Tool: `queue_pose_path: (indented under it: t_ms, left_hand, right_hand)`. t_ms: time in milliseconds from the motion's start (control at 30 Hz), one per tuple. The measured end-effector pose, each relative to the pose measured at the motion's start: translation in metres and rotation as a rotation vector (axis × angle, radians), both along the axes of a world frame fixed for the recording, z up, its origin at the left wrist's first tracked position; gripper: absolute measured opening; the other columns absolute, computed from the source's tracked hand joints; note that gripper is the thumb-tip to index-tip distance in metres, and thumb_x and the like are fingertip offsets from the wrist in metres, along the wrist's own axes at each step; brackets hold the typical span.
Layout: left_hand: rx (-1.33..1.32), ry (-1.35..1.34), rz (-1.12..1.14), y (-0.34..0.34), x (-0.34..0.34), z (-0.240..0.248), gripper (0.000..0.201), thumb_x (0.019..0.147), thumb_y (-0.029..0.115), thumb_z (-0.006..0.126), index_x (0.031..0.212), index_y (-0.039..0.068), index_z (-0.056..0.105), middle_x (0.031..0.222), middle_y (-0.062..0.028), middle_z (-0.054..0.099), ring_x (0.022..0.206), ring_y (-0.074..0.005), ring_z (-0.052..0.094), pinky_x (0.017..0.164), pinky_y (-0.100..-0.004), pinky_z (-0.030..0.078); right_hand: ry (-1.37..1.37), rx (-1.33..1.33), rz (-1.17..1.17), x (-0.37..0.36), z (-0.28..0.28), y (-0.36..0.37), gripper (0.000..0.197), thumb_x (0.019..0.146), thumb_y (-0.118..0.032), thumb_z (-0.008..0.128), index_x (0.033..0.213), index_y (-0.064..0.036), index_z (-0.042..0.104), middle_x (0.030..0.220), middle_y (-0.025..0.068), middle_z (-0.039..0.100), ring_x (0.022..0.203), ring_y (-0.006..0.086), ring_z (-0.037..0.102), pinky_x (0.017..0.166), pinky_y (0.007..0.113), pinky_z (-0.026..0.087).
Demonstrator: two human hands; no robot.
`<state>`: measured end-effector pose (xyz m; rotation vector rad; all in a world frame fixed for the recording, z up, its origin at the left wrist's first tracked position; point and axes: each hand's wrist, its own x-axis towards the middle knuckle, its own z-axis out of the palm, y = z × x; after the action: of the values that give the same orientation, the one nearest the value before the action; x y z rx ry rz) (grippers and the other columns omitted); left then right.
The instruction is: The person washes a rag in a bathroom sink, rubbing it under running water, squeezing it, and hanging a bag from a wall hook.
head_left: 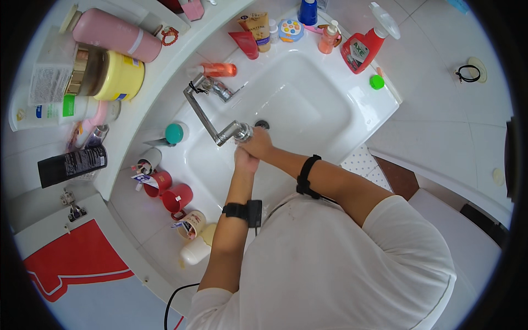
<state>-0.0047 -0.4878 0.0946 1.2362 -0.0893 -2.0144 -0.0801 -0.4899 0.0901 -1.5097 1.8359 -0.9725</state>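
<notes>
My right hand (258, 144) is at the swivel faucet (208, 118), right under or against its round chrome head. Close below it, my left hand (246, 160) meets the right one, and the two seem to touch. The faucet head and the hands themselves cover most of the fingers, so their grip does not show. Nothing held can be made out in either hand. Beneath them lies the white sink basin (308, 88), wet inside, with a dark drain (262, 124) just beyond the right hand. Whether water runs is not clear.
Along the far rim stand a red spray bottle (360, 52), a pump bottle (328, 38), tubes (256, 32) and a blue-white container (291, 30). Red cups (177, 198) and a cream cup (192, 224) line the left rim. Above them, a shelf holds a pink bottle (115, 34).
</notes>
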Motion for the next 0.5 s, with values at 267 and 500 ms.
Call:
queue_pose_path:
  t_ms: [267, 500]
  left_hand:
    - [-0.171, 0.197, -0.160, -0.006, 0.006, 0.018, 0.033, 0.089, 0.022, 0.037, 0.120, 0.010, 0.040, 0.115, -0.0047, 0.048, 0.106, -0.0185, 0.045, 0.092, -0.0348, 0.036]
    - [-0.296, -0.019, -0.186, 0.001, 0.000, 0.015, 0.025, 0.087, 0.022, 0.039, 0.108, 0.011, 0.047, 0.105, -0.0009, 0.052, 0.100, -0.0176, 0.047, 0.086, -0.0325, 0.038]
  right_hand:
    - [-0.113, 0.068, -0.127, 0.004, 0.006, -0.004, 0.024, 0.063, -0.025, 0.057, 0.081, -0.0099, 0.059, 0.077, 0.0162, 0.058, 0.074, 0.0333, 0.056, 0.064, 0.041, 0.044]
    - [-0.149, 0.148, -0.386, -0.019, 0.020, -0.028, 0.030, 0.073, -0.036, 0.054, 0.085, -0.0080, 0.057, 0.085, 0.0128, 0.059, 0.075, 0.0322, 0.057, 0.066, 0.041, 0.044]
